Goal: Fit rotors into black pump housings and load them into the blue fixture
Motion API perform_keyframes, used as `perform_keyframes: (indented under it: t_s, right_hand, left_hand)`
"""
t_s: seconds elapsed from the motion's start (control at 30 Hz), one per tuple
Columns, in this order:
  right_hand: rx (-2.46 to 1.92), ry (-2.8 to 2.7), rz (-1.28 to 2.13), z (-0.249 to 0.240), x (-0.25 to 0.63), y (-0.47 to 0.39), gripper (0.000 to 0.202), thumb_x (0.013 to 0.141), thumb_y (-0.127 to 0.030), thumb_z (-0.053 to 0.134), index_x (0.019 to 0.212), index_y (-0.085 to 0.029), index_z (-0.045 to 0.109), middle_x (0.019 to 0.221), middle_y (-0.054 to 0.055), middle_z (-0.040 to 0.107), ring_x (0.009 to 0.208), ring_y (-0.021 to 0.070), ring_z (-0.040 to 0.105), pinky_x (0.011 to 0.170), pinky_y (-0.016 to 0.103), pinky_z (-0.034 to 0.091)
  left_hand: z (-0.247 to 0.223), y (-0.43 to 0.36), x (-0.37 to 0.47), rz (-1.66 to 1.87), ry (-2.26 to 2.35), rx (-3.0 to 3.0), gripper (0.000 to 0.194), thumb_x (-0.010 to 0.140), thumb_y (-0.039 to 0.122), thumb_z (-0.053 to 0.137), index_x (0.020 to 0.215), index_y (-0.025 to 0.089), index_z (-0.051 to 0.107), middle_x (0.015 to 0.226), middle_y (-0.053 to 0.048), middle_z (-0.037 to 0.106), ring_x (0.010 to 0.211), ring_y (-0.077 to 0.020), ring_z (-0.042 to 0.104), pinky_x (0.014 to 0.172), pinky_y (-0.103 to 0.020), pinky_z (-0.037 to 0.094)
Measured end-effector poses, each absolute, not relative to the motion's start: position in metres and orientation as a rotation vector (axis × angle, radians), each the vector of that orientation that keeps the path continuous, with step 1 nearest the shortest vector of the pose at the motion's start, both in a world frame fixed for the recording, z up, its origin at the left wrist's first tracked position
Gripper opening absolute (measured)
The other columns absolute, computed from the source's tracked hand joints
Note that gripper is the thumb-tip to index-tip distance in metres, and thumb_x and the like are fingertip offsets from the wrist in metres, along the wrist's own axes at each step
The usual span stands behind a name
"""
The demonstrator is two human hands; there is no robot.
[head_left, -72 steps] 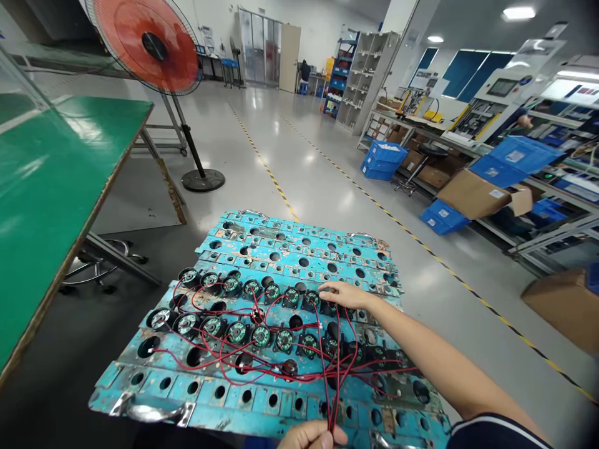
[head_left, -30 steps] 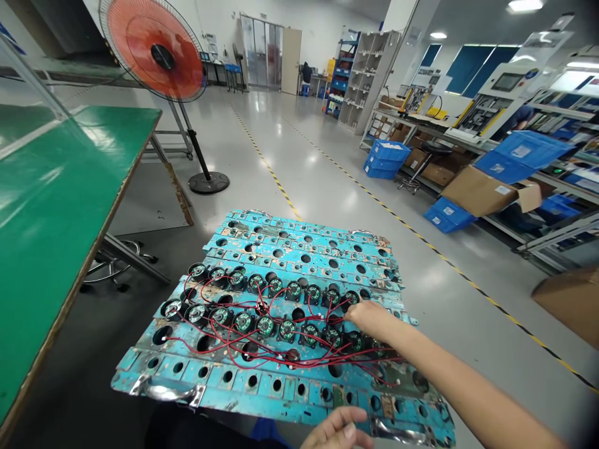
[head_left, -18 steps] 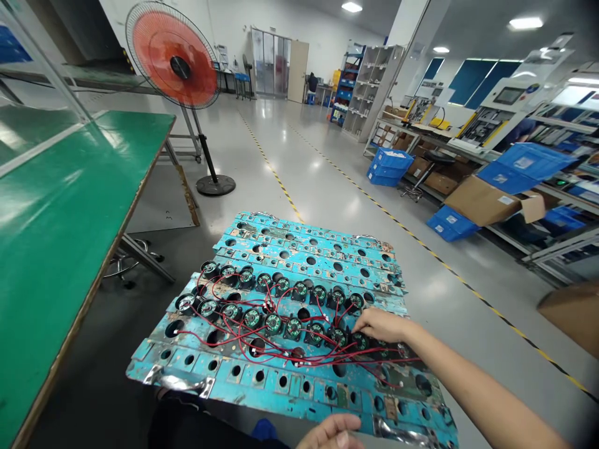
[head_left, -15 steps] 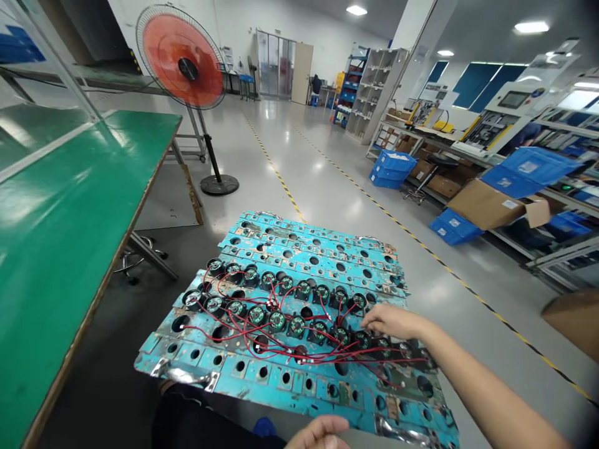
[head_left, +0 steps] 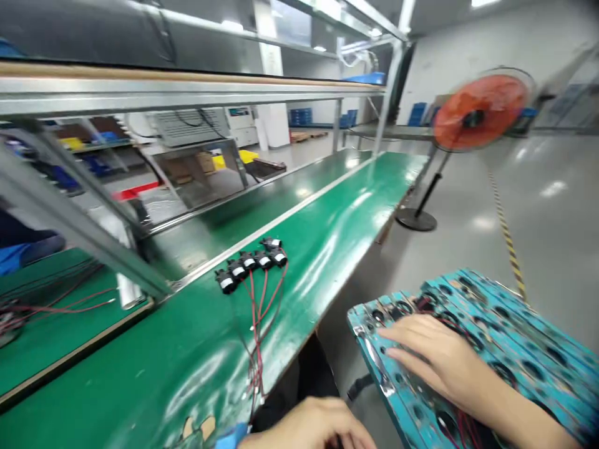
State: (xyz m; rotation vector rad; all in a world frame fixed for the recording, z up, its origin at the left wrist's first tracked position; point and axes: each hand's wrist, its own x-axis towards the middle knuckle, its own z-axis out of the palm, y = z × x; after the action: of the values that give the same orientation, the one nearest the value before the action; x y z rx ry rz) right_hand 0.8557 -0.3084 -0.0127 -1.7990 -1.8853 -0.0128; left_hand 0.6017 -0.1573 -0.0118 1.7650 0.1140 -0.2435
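Note:
My right hand [head_left: 435, 352] is over the left part of a worn turquoise board [head_left: 407, 393] with round holes, its fingers stretched out and no object seen in them. Red wires and dark round parts show in some holes beside and beneath that forearm. At the bottom edge, my left hand [head_left: 321, 421] has bent fingers whose tips are cut off by the frame, so its grip is unclear. Beyond it, on the green table [head_left: 187, 355], several black round parts [head_left: 250, 262] with white labels lie in a group, their red and dark wires [head_left: 256, 349] trailing towards me.
A metal frame with a shelf [head_left: 187, 93] stands over the table. More wired parts [head_left: 12, 321] lie at far left, near a person's dark sleeve [head_left: 23, 231]. An orange fan [head_left: 482, 115] stands beyond the table's far end. Grey floor lies between table and board.
The view has swung left, bringing in the table's black parts and putting the board at lower right. My right hand has moved to the board's near left part; my left hand's fingers are now bent downward.

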Motion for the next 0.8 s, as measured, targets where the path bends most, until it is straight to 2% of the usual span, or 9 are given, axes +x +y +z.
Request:
perform_keyframes:
  t_s: [0.1,0.17,0.2,0.27,0.37,0.47,0.6,0.7,0.8]
  right_hand:
    - [-1.562,-2.06,-0.046,-0.014,0.837,-0.185,0.026,0.099,-0.033,0.057,0.121,-0.024,0.066,0.111,0.006,0.073,0.105,0.0208,0.066,0.092,0.037,0.051]
    - [-1.481,-2.148,-0.06,-0.016,0.821,-0.11,0.031,0.095,-0.033,0.064,0.124,-0.023,0.065,0.116,0.006,0.072,0.111,0.0214,0.064,0.095,0.038,0.048]
    - [-1.481,-2.187,-0.064,-0.016,0.813,-0.076,0.036,0.092,-0.034,0.068,0.126,-0.023,0.064,0.12,0.007,0.071,0.116,0.0221,0.062,0.098,0.039,0.047]
    - [-1.545,-2.256,-0.057,-0.015,0.796,-0.016,0.049,0.086,-0.038,0.075,0.131,-0.024,0.061,0.13,0.007,0.067,0.127,0.023,0.055,0.105,0.041,0.041]
    - [-1.677,-2.335,-0.034,-0.012,0.773,0.056,0.069,0.077,-0.037,0.084,0.139,-0.025,0.055,0.138,0.007,0.062,0.137,0.0252,0.047,0.114,0.045,0.032]
    - [-1.744,-2.39,-0.015,-0.012,0.757,0.103,0.075,0.066,-0.031,0.091,0.134,-0.023,0.059,0.132,0.01,0.066,0.135,0.0293,0.048,0.116,0.051,0.027]
    - [-1.798,-2.445,0.011,-0.018,0.742,0.125,0.057,0.063,-0.035,0.093,0.113,-0.017,0.071,0.109,0.014,0.075,0.117,0.0292,0.063,0.117,0.051,0.023]
    - [-1.81,-2.436,0.021,-0.021,0.725,0.116,0.071,0.066,-0.04,0.091,0.126,-0.014,0.063,0.106,0.015,0.074,0.107,0.027,0.067,0.114,0.046,0.028]
    - [-1.773,-2.39,0.038,-0.023,0.703,0.102,0.099,0.068,-0.048,0.088,0.148,-0.013,0.041,0.115,0.014,0.07,0.111,0.0257,0.063,0.106,0.039,0.038]
  left_hand:
    - [-0.002,-0.09,0.559,0.251,0.472,2.108,0.035,0.093,0.05,0.059,0.112,0.023,0.071,0.103,-0.009,0.071,0.092,-0.0215,0.066,0.087,-0.031,0.052]
    - [-0.002,-0.035,0.534,0.482,0.787,2.285,0.033,0.094,0.047,0.057,0.117,0.025,0.066,0.111,-0.008,0.067,0.095,-0.0232,0.065,0.089,-0.036,0.052]
    - [-0.004,-0.006,0.524,0.563,0.942,2.351,0.038,0.094,0.047,0.056,0.123,0.025,0.062,0.119,-0.009,0.064,0.097,-0.0245,0.065,0.089,-0.039,0.053]
    - [-0.011,0.045,0.51,0.643,1.2,2.461,0.054,0.091,0.048,0.059,0.138,0.023,0.051,0.132,-0.012,0.055,0.116,-0.0302,0.059,0.1,-0.045,0.049]
    - [-0.025,0.098,0.506,0.6,1.332,2.517,0.076,0.083,0.048,0.069,0.147,0.019,0.04,0.144,-0.016,0.045,0.13,-0.0369,0.05,0.108,-0.05,0.043]
    - [-0.037,0.125,0.512,0.511,1.284,2.495,0.079,0.076,0.042,0.075,0.145,0.018,0.044,0.142,-0.015,0.05,0.121,-0.0363,0.058,0.1,-0.046,0.048]
    - [-0.042,0.147,0.504,0.425,1.175,2.458,0.069,0.075,0.039,0.076,0.137,0.018,0.053,0.126,-0.012,0.063,0.103,-0.0291,0.066,0.092,-0.039,0.051]
    - [-0.039,0.161,0.482,0.385,1.105,2.411,0.068,0.075,0.037,0.075,0.138,0.02,0.054,0.111,-0.008,0.068,0.08,-0.0225,0.067,0.08,-0.035,0.052]
    - [-0.036,0.171,0.458,0.377,1.072,2.361,0.075,0.073,0.035,0.078,0.141,0.023,0.051,0.104,-0.006,0.069,0.075,-0.0205,0.065,0.076,-0.033,0.051]
